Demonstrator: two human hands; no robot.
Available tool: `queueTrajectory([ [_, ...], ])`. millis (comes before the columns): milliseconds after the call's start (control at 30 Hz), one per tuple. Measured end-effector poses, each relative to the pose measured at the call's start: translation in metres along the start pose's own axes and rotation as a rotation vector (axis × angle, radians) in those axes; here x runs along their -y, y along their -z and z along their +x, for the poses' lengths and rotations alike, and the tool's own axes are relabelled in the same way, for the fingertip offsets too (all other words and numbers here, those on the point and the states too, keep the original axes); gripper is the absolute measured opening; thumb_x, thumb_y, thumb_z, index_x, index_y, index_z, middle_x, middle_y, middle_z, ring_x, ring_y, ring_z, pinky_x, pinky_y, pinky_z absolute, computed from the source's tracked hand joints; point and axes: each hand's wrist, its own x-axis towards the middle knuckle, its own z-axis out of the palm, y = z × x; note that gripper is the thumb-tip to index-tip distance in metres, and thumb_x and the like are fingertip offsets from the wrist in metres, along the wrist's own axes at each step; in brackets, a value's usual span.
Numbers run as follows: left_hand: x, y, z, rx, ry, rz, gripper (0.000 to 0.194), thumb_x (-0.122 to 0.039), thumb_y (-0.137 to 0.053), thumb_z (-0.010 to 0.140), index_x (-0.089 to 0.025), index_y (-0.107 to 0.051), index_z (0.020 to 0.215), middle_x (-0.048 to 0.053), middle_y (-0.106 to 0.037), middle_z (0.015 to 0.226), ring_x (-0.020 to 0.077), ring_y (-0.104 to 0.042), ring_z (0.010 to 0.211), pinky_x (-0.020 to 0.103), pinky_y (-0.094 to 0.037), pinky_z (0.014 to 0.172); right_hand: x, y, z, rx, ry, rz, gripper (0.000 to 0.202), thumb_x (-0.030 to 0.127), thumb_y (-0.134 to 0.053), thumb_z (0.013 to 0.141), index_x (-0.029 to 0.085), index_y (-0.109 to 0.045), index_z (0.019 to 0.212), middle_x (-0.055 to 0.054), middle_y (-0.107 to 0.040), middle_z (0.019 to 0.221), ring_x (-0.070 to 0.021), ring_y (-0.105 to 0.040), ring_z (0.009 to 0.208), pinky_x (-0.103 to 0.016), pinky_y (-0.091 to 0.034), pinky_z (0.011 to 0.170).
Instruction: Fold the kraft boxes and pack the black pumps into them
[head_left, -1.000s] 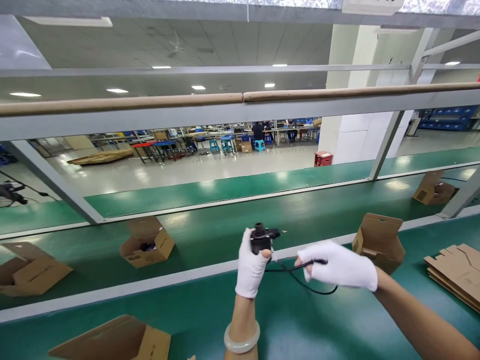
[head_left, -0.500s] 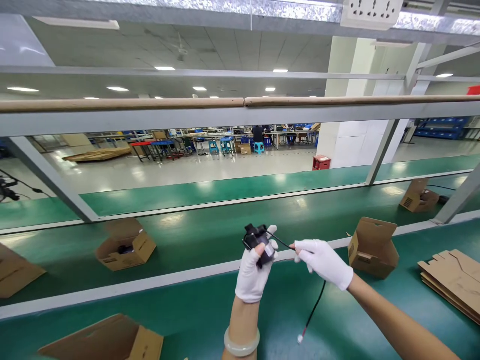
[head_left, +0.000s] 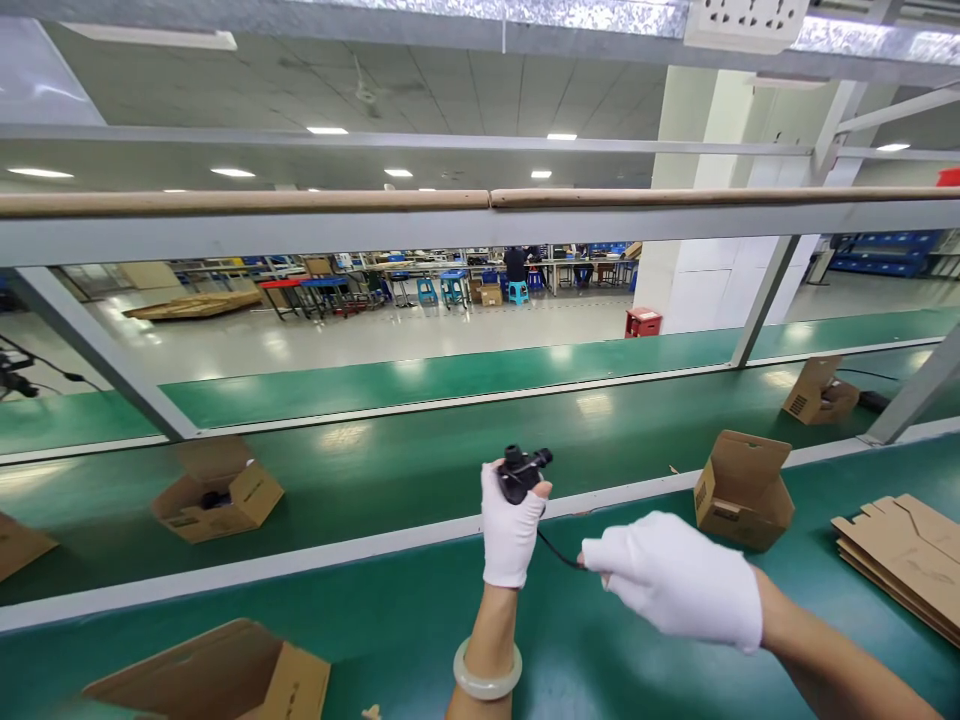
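A small black device [head_left: 519, 482] with stubby round ends is gripped in my left hand [head_left: 510, 535], which wears a white glove with bare fingertips. From its underside a thin black cable [head_left: 559, 552] runs down to the right. My right hand [head_left: 671, 575], gloved the same way, is closed with the cable pinched between thumb and forefinger. The cable's far end is hidden behind this hand. Both hands are above the near green surface, the device over the pale rail. Closest to my right hand stands an open cardboard box [head_left: 742, 495].
Open cardboard boxes sit on the green conveyor belt, one at left [head_left: 255, 495] and another at far right [head_left: 817, 395]. A box [head_left: 292, 685] stands at the near left. Flattened cartons [head_left: 900, 560] are stacked at right. Metal posts [head_left: 765, 300] rise behind the belt.
My left hand has turned the device so its round ends face up. My right hand has come lower and nearer with the cable. Boxes on the belt have shifted left.
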Motion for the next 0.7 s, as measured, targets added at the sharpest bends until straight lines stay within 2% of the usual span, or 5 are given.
queueTrajectory([
  [133,0.000,-0.001,-0.007,0.468,0.044,-0.002,0.076,-0.069,-0.074,0.052,-0.019,-0.050,0.103,0.005,-0.057,0.093,0.0193,-0.057,0.083,0.027,-0.046,0.073,-0.025,0.039,0.014,-0.271,0.061,-0.004,0.031,0.014,-0.035,0.093,0.022,-0.061,0.108,-0.003,-0.060,0.082,-0.0144,-0.054,0.067,-0.025,-0.038,0.061],
  [267,-0.003,-0.005,-0.020,0.754,0.162,-0.117,0.097,-0.074,-0.075,0.038,-0.018,-0.049,0.113,0.010,-0.057,0.099,0.0188,-0.056,0.071,0.029,-0.047,0.064,-0.056,0.021,0.041,-0.379,-0.011,0.237,0.024,0.024,-0.043,0.094,0.020,-0.066,0.096,-0.004,-0.065,0.087,-0.0155,-0.059,0.076,-0.026,-0.045,0.070],
  [433,-0.003,0.001,-0.017,0.488,0.136,-0.232,0.087,-0.073,-0.070,0.053,-0.018,-0.046,0.115,0.008,-0.060,0.084,0.0167,-0.056,0.062,0.027,-0.045,0.057,-0.059,-0.027,0.035,-0.142,-0.212,0.379,0.024,0.018,-0.044,0.089,0.020,-0.066,0.098,-0.001,-0.067,0.082,-0.0159,-0.062,0.073,-0.025,-0.047,0.068],
  [567,0.000,0.011,-0.001,0.181,0.059,-0.019,0.062,-0.055,-0.076,0.064,-0.018,-0.050,0.107,0.006,-0.060,0.091,0.0168,-0.057,0.077,0.025,-0.045,0.069,-0.035,-0.016,0.006,-0.006,-0.134,0.107,0.027,0.010,-0.041,0.086,0.021,-0.062,0.099,0.001,-0.065,0.076,-0.0156,-0.058,0.065,-0.024,-0.039,0.059],
  [700,-0.003,0.004,-0.004,0.467,0.055,0.217,0.063,-0.036,-0.086,0.053,-0.020,-0.051,0.102,0.002,-0.062,0.087,0.0196,-0.057,0.081,0.024,-0.044,0.069,-0.019,0.022,0.002,-0.026,-0.031,-0.114,0.025,0.010,-0.044,0.085,0.022,-0.060,0.100,0.001,-0.061,0.075,-0.0144,-0.053,0.060,-0.024,-0.030,0.053],
])
